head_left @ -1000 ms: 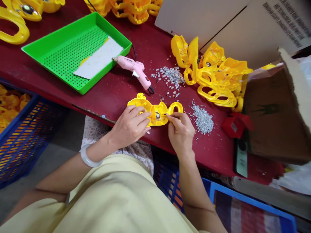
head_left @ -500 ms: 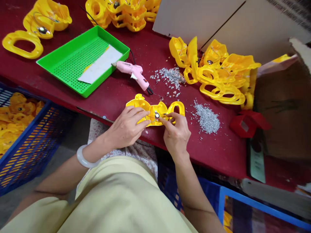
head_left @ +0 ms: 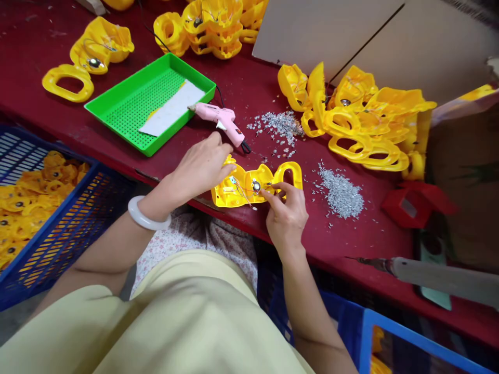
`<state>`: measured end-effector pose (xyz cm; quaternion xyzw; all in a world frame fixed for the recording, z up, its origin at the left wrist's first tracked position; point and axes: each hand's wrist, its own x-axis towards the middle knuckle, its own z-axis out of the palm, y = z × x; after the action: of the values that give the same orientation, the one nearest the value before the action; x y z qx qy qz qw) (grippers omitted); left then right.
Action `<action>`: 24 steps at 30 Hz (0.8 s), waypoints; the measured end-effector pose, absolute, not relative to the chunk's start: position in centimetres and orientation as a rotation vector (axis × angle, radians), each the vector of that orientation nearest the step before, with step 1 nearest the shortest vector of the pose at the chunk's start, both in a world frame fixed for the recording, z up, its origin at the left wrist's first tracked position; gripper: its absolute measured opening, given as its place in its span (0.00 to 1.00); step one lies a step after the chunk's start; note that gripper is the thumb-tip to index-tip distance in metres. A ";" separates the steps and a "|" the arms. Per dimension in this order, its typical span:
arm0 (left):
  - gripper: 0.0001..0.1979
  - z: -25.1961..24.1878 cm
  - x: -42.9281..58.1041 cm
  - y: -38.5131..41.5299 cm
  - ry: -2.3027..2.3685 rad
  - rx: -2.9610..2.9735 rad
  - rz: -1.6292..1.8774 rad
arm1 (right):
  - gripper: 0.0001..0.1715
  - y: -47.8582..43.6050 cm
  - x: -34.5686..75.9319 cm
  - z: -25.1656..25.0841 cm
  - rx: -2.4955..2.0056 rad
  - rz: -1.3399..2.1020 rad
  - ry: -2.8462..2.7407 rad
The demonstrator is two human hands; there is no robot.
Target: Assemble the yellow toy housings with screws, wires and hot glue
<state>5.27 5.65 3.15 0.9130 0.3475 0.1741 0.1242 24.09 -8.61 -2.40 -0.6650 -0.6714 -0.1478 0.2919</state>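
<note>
A yellow plastic toy shell half (head_left: 230, 195) with an oval handle lies open side up at the table's front edge. Inside it sit a round silver part (head_left: 255, 186) and thin wires, some trailing over the front rim. My right hand (head_left: 286, 210) grips the shell near the handle, its thumb and index finger close to the silver part. Raised over the shell's left end is my left hand (head_left: 202, 163), thumb and fingers apart and nothing visible in them. Just beyond it lies a pink glue gun (head_left: 220, 119), its nozzle against the green tray (head_left: 113, 104).
Small clear-silvery pieces (head_left: 283, 127) and a heap of screws (head_left: 343, 195) lie on the red table. More yellow shells (head_left: 370, 114) stand at right, near a red box (head_left: 415, 205). An electric screwdriver (head_left: 436, 275) juts in from the right. A blue crate (head_left: 78, 223) stands at left.
My left hand has lifted off the shell and moved up and left toward the glue gun, uncovering the wires. The right hand stays at the shell. The screwdriver shows more fully at right.
</note>
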 end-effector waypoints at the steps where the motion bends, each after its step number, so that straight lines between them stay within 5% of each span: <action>1: 0.11 3.1 5.2 5.7 1.012 2.627 0.459 | 0.17 -8.6 24.2 -2.4 -1.758 -0.374 -1.778; 7: 0.04 2.3 3.9 3.7 0.928 2.339 0.783 | 0.15 -10.5 23.4 -1.4 -1.662 -0.340 -1.384; 13: 0.04 -0.5 4.6 -2.5 1.109 1.906 1.372 | 0.22 -11.9 19.4 -0.5 -1.544 0.583 -1.002; 20: 0.17 -0.8 3.3 -5.5 1.066 2.269 1.567 | 0.16 -9.9 21.5 0.5 -1.616 0.452 -1.465; 24: 0.13 1.2 3.7 -4.7 1.178 2.614 1.423 | 0.17 -9.0 22.6 0.9 -1.567 0.395 -1.732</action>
<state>3.72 -4.67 1.24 0.8163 0.3679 0.4443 -0.0295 22.57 -8.99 0.92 -0.6126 -0.6772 0.1547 0.3771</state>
